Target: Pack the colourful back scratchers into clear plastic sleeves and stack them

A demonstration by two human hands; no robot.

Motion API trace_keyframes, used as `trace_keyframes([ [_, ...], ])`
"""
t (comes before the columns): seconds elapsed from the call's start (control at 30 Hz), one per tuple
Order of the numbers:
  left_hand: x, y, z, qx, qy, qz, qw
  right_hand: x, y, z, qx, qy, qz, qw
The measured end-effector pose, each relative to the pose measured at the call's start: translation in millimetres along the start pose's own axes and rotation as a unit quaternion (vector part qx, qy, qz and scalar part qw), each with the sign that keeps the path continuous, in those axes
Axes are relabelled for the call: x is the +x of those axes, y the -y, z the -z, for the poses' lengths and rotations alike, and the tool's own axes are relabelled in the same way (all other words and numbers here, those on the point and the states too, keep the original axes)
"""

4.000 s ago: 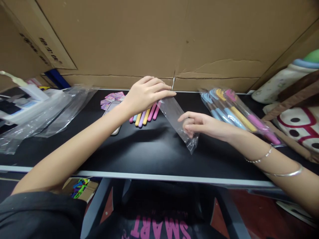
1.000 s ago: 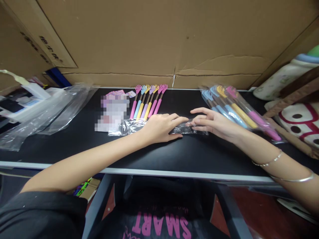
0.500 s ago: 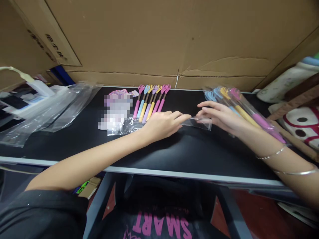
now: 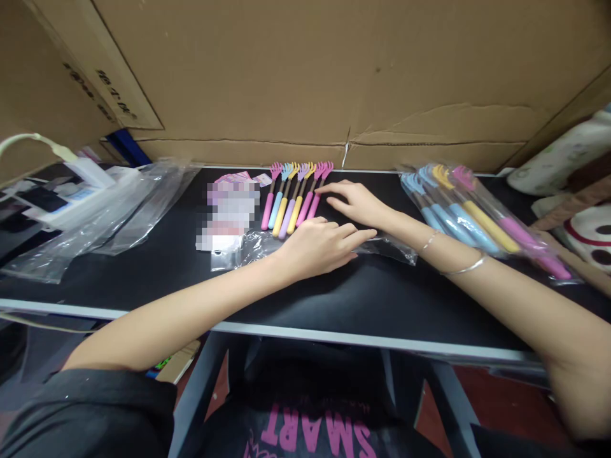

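Observation:
A narrow clear plastic bag (image 4: 391, 247) lies flat across the black table (image 4: 286, 299). My left hand (image 4: 319, 247) rests on it, fingers stretched out and pressing it down. My right hand (image 4: 356, 202) has its fingers extended and reaches over to a row of several small hand-shaped back scratchers (image 4: 293, 197) with pink, blue, purple and yellow handles; its fingertips are right beside the rightmost pink one. Neither hand grips anything.
Packed scratchers in clear bags (image 4: 477, 219) lie at the right. A pile of empty clear bags (image 4: 109, 210) sits at the left, beside a white device (image 4: 62, 191). Pink cards (image 4: 233, 181) and a blurred patch lie behind. Cardboard boxes (image 4: 305, 83) wall the back.
My right hand let go of the clear bag's end and moved left and back to the row of scratchers. My left hand stayed on the bag. The view shifted slightly left.

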State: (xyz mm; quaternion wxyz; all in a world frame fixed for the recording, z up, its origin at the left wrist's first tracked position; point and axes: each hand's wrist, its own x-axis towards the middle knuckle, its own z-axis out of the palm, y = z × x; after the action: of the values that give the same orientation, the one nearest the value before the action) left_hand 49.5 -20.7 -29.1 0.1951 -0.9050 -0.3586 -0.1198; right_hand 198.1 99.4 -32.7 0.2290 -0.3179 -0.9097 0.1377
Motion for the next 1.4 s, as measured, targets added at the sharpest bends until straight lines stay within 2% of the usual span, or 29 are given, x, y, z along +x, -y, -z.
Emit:
trace_keyframes([
  [0.13, 0, 3, -1, -0.004, 0.004, 0.0, 1.0, 2, 3, -4, -0.089, 0.047, 0.053, 0.993],
  [0.33, -1, 4, -2, -0.024, 0.013, -0.015, 1.0, -18, -1, 15, -0.187, 0.064, 0.051, 0.979],
  [0.47, -1, 6, -2, -0.022, 0.016, -0.014, 1.0, -40, -2, 33, -0.245, 0.068, 0.003, 0.967],
  [0.63, -1, 12, -5, -0.033, 0.011, -0.016, 0.999, -58, -10, 49, -0.272, 0.036, -0.094, 0.957],
  [0.77, -1, 18, -9, -0.037, -0.002, -0.008, 0.999, -60, -19, 48, -0.285, 0.041, -0.133, 0.948],
  [0.93, -1, 27, -13, -0.03, 0.013, 0.016, 0.999, -62, -21, 44, -0.334, 0.038, -0.213, 0.917],
  [1.2, 7, 41, -28, -0.049, 0.085, 0.125, 0.987, -64, -22, 46, -0.337, 0.042, -0.217, 0.915],
  [1.4, 8, 48, -33, -0.032, 0.082, 0.158, 0.984, -66, -23, 50, -0.331, 0.026, -0.244, 0.911],
])
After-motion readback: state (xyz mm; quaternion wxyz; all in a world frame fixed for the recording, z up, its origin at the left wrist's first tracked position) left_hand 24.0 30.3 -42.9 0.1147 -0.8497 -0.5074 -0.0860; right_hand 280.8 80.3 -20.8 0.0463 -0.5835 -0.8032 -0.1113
